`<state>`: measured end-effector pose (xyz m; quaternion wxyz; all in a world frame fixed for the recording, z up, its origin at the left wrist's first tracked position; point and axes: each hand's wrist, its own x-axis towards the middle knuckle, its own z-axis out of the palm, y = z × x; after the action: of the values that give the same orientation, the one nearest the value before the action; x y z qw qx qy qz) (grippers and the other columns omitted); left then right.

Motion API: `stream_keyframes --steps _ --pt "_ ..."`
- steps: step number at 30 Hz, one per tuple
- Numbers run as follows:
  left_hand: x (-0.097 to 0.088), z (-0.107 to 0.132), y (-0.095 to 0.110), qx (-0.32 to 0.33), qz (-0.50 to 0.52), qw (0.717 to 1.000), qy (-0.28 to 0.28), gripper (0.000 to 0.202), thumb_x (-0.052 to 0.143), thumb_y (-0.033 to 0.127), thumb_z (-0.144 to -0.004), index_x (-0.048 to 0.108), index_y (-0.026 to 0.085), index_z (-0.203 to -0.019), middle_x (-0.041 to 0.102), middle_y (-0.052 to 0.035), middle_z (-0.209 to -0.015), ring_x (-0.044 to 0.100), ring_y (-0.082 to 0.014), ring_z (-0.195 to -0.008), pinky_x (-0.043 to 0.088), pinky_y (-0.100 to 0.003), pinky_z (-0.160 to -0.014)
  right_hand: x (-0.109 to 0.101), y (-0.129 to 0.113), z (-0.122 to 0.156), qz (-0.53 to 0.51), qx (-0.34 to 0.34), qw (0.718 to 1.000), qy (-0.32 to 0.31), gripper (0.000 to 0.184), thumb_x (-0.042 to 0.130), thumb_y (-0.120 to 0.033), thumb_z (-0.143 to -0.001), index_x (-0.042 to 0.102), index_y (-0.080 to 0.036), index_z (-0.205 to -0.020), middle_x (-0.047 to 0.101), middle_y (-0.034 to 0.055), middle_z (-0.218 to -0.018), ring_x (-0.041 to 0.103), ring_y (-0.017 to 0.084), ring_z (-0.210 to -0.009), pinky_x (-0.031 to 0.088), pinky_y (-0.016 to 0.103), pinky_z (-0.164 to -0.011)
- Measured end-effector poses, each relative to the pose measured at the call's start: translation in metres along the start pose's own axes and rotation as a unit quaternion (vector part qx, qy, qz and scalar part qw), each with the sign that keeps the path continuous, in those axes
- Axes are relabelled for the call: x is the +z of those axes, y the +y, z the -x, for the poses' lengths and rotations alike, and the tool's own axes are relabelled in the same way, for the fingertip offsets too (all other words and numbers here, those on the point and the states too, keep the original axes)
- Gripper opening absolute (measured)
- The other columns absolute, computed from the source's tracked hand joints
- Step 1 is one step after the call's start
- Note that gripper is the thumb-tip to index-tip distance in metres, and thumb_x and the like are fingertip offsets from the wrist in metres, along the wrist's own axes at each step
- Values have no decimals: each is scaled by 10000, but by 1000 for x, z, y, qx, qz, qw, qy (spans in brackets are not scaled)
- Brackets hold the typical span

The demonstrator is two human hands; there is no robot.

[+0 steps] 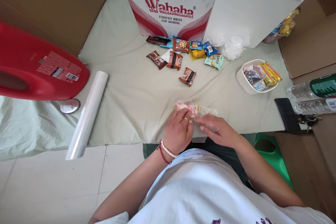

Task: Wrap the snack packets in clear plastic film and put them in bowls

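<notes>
Both my hands rest on a pale green cloth (136,98) near its front edge, over a clear plastic bag holding pink-wrapped snacks (187,107). My left hand (178,131), with a ring and a bead bracelet, has its fingers curled on the bag's near side. My right hand (216,129) pinches the clear plastic beside it, fingers pressed together. Farther back lies a scatter of several small snack packets (183,54), brown, blue and yellow.
A roll of clear film (88,113) lies at the left beside a red plastic container (34,68) and a round metal lid (69,105). A Wahaha water carton (169,5) and white boxes stand behind. A white bowl of snacks (243,80), water bottles (312,94), keys and a green stool (273,154) are right.
</notes>
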<state>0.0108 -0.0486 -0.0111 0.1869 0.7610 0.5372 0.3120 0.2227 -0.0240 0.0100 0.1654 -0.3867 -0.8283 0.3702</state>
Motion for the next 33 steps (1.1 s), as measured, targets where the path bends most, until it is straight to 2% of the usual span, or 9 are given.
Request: stream_keyframes --steps 4,6,9,12,15,20,24,29,33 --pt "6 2 -3 10 -108 994 -23 376 499 183 -995 679 188 -1326 703 -137 -1347 625 -306 -1199 494 -468 -939 15 23 8 146 197 946 212 475 616 -505 -984 669 -206 -1349 640 150 -1099 569 332 -1066 518 530 -959" --pt "9 3 -2 11 -129 991 -23 357 521 196 -1004 684 201 -1321 708 -129 -1362 638 -303 -1195 472 -465 -918 18 30 11 186 208 935 217 395 708 -484 -914 724 -201 -1190 597 180 -1198 506 379 -1184 481 581 -1015" --pt "13 5 -2 13 -143 990 5 349 532 183 -1008 691 233 -1314 718 -100 -1373 628 -306 -1270 432 -477 -990 10 28 11 139 193 945 225 185 652 -390 -942 700 -215 -982 560 169 -1321 500 354 -1257 488 528 -1025" --pt "14 6 -5 25 -135 990 19 389 520 134 -1002 691 262 -1327 723 -82 -1375 570 -307 -1396 338 -528 -1153 -6 12 -4 21 212 956 202 181 584 -398 -983 628 -225 -958 646 97 -1062 627 242 -940 535 366 -787" --pt "14 6 -7 37 -116 993 -10 449 484 88 -996 682 273 -1353 723 -92 -1372 572 -287 -1413 302 -562 -1215 -9 -10 -38 9 220 964 151 127 562 -340 -993 583 -229 -936 633 14 -820 591 184 -732 467 299 -691" --pt "9 6 -13 56 -107 992 -38 449 497 67 -947 703 205 -1321 640 -163 -1478 509 -309 -1481 375 -570 -1223 13 -31 -93 132 188 971 61 165 442 -211 -1043 601 -201 -1001 674 75 -997 609 210 -864 449 312 -757" --pt "-10 17 -32 99 45 993 -36 483 552 142 -909 637 198 -1382 621 -161 -1491 490 -309 -1495 417 -563 -1238 27 -31 -91 156 140 978 19 263 372 -279 -1100 611 -169 -1091 631 117 -1106 591 216 -879 472 330 -767" --pt "-28 35 -61 -70 195 974 89 270 558 174 -924 688 261 -1145 720 -76 -1245 602 -284 -1367 460 -560 -1198 43 -28 -66 222 32 973 53 520 608 -539 -998 559 -111 -1288 599 168 -1205 533 306 -1082 486 448 -954" --pt "-27 37 -69 -179 104 968 144 143 604 249 -920 702 244 -1024 729 -75 -1141 659 -296 -1260 473 -563 -1164 48 -27 -69 290 44 955 45 352 537 -308 -1046 529 -136 -1354 615 153 -1223 516 301 -1084 480 454 -904"
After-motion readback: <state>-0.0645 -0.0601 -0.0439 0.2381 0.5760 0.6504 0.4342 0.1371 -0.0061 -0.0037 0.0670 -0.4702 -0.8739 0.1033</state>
